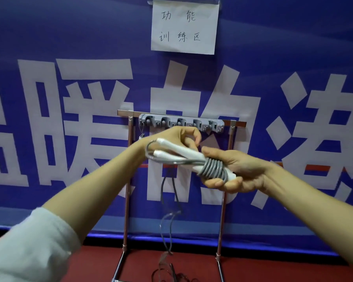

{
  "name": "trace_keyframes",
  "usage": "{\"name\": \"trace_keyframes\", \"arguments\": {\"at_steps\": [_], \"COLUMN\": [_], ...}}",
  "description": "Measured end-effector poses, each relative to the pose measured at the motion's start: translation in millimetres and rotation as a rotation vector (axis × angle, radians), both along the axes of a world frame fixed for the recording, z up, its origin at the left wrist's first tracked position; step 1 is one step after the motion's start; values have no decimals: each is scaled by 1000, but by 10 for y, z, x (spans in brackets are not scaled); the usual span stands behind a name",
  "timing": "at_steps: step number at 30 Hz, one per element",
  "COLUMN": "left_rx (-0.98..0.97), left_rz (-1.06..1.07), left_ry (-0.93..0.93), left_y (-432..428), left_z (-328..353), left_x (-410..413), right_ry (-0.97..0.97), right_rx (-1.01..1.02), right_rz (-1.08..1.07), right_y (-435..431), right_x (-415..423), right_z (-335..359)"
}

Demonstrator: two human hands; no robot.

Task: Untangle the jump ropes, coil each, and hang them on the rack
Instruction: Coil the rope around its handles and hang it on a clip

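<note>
Head view: the right grip (238, 169) clenches the grey-corded, white-handled jump rope (213, 167) at its coil. The left grip (177, 137) grasps its 2 handles, in front of the copper metal rack (128, 180). A dark thin rope (165, 200) hangs to the red floor (273, 269).

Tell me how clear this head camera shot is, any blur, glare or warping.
Head view: even light, no hard shadows or glare; the left hand, the right hand and the coiled jump rope they grip are fairly sharp; the sleeve and the dark rope near the floor are soft and smeared; wide-angle warping tilts the rack and stretches the banner toward the edges; upper corners darken slightly.
</note>
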State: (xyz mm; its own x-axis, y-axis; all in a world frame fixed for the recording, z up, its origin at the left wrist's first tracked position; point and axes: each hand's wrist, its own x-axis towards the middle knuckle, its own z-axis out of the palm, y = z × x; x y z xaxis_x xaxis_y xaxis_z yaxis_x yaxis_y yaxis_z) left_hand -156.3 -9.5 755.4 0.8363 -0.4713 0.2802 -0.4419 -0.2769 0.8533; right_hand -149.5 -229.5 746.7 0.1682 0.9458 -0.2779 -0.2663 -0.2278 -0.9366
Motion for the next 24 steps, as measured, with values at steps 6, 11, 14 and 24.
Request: {"name": "trace_keyframes", "arguments": {"at_steps": [6, 11, 14, 24], "left_rx": [277, 269, 274, 51], "left_rz": [-104, 64, 138, 121], "left_ry": [-101, -117, 15, 403], "left_y": [-55, 1, -16, -166], "left_z": [286, 200, 109, -99], "left_x": [-27, -90, -131, -127], "right_ry": [-479, -1337, -1761, -2470], "right_rx": [-217, -316, -414, -558], "right_rz": [-179, -374, -472, -535], "right_y": [63, 70, 121, 95], "right_x": [-73, 58, 100, 298], "right_z": [0, -13, -92, -117]}}
